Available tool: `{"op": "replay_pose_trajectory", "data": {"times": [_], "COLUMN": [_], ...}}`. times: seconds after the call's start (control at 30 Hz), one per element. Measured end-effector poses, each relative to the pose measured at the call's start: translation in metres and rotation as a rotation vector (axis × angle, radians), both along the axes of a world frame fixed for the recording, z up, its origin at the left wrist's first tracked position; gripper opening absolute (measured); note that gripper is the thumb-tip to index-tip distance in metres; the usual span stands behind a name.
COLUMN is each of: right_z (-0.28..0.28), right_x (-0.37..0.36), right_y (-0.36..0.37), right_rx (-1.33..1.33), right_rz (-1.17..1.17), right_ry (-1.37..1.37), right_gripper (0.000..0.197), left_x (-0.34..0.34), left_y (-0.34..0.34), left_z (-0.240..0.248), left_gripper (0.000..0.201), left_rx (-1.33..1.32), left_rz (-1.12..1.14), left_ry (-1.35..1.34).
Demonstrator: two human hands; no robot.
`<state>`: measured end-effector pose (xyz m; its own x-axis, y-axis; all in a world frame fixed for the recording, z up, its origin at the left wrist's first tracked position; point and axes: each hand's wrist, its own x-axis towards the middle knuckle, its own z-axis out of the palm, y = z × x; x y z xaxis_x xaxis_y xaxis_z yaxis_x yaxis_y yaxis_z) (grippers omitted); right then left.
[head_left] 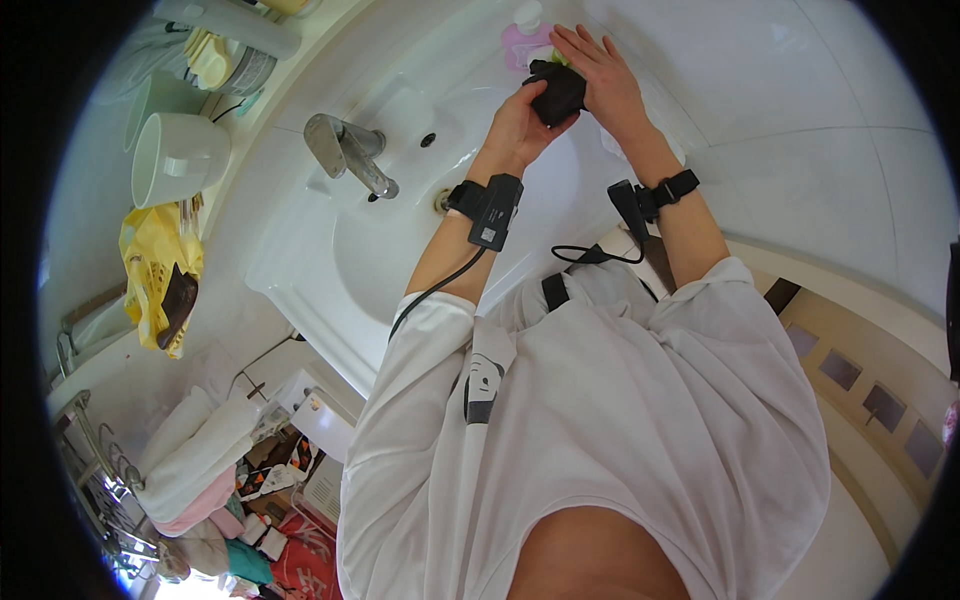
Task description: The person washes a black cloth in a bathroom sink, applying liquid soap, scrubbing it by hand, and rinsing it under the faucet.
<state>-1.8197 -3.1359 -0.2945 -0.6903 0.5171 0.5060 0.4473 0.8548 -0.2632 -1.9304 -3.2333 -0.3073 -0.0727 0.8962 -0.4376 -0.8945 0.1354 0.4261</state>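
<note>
My left hand (pixel 522 117) grips a dark object (pixel 560 92), held up near the sink's (pixel 365 255) far right corner. Right hand (pixel 610 85) against it, fingers outstretched. Pink bottle (pixel 518 45) just beyond.

A chrome faucet (pixel 345 150) stands on the left rim of the washbasin (pixel 300 240). On the cream-edged shelf (pixel 266 95), a white mug (pixel 185 158) sits toward the near end, a yellow-lidded container (pixel 243 70) farther along. A yellow bag (pixel 148 255) is just beside the shelf's near end. White (pixel 200 450) and pink towels (pixel 200 507) are beside a metal rack (pixel 92 465).
</note>
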Motion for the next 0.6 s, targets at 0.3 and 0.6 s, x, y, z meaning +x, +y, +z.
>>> {"op": "replay_pose_trajectory", "data": {"times": [0.3, 0.6], "right_z": [-0.002, 0.006], "right_x": [0.000, -0.003], "right_y": [-0.001, -0.008], "right_rx": [0.023, 0.005], "right_rz": [0.003, -0.043], "right_ry": [0.018, 0.119], "right_gripper": [0.057, 0.057], "left_x": [0.002, -0.013], "left_y": [0.003, -0.046], "left_z": [0.002, 0.005], "left_gripper": [0.030, 0.030], "left_rx": [0.009, 0.059], "left_rz": [0.011, 0.040], "left_ry": [-0.002, 0.112]}}
